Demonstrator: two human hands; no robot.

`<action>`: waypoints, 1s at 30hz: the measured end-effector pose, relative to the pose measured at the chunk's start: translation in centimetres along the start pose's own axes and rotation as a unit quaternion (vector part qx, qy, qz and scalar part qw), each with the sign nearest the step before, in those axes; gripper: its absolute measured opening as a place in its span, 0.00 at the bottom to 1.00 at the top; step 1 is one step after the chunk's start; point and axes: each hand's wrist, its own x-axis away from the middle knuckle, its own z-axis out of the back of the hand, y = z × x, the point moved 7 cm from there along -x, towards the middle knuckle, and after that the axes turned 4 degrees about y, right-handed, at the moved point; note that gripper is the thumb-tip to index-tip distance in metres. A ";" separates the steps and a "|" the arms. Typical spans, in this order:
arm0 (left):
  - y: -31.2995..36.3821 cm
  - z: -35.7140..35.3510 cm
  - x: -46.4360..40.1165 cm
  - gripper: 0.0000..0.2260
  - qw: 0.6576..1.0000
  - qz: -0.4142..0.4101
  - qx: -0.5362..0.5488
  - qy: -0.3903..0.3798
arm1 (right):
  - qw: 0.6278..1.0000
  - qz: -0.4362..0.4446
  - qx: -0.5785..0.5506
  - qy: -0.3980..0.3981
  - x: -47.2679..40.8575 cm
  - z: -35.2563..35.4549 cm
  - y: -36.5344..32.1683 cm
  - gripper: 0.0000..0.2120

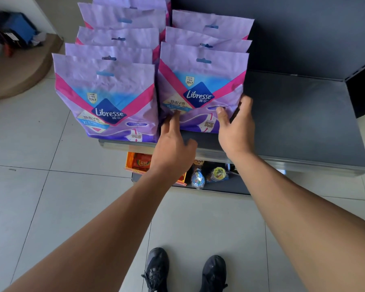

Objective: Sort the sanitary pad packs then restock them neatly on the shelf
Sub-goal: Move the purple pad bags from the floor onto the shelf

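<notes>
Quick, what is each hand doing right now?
Left hand: open, fingertips touching the front right pack.
Right hand: grip on that pack's right edge.

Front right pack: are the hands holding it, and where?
Both hands are on the front right pack, at its lower edge. The right hand grips the lower right corner; the left hand fingers touch its lower left front.

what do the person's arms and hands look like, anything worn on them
Both forearms are bare as far as the picture shows, with no sleeves in view. The left hand and right hand wear no gloves, and no rings, watch or bracelet show. The fingers have short, plain nails.
</notes>
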 end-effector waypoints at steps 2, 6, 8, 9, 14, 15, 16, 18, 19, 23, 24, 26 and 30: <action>0.1 0.3 0.1 0.30 1.000 -0.008 -0.003 0.011 | 1.000 0.003 -0.001 -0.010 0.2 0.1 0.0 0.20; 0.0 0.5 0.3 0.29 0.999 -0.018 -0.012 0.026 | 1.000 0.010 -0.010 -0.027 0.7 0.0 0.2 0.23; 0.0 0.6 0.4 0.29 0.999 -0.022 -0.017 0.034 | 0.999 0.007 -0.019 -0.028 0.8 0.0 0.4 0.24; 0.1 0.5 0.5 0.28 0.999 -0.027 -0.020 0.036 | 0.999 0.007 -0.021 -0.027 0.8 0.1 0.5 0.25; 1.0 0.5 1.2 0.28 0.996 -0.064 -0.041 0.036 | 0.999 0.029 -0.017 -0.032 1.0 0.7 0.9 0.28; 1.4 0.6 1.4 0.28 0.995 -0.073 -0.047 0.039 | 0.999 0.039 -0.004 -0.027 1.1 1.0 0.9 0.28; 2.0 0.7 1.7 0.27 0.994 -0.082 -0.055 0.042 | 0.998 0.053 0.016 -0.021 1.2 1.5 0.8 0.28; 3.4 0.9 2.4 0.26 0.991 -0.103 -0.074 0.049 | 0.993 0.096 0.069 -0.004 1.7 2.8 0.2 0.26; 4.2 0.9 2.8 0.25 0.988 -0.118 -0.084 0.052 | 0.988 0.125 0.094 0.003 2.1 3.7 -0.2 0.24; 8.2 -0.8 3.8 0.22 0.979 -0.160 -0.123 0.040 | 0.963 0.199 0.182 -0.003 3.2 8.1 -0.3 0.20; 9.2 -1.6 4.2 0.21 0.977 -0.163 -0.136 0.035 | 0.958 0.201 0.204 -0.004 3.3 9.4 0.1 0.19; 11.6 -3.7 5.0 0.19 0.971 -0.172 -0.162 0.021 | 0.950 0.198 0.243 -0.003 3.4 12.5 1.2 0.19; 17.2 -10.2 7.6 0.16 0.958 -0.216 -0.185 -0.036 | 0.944 0.160 0.288 0.007 3.9 20.1 4.9 0.18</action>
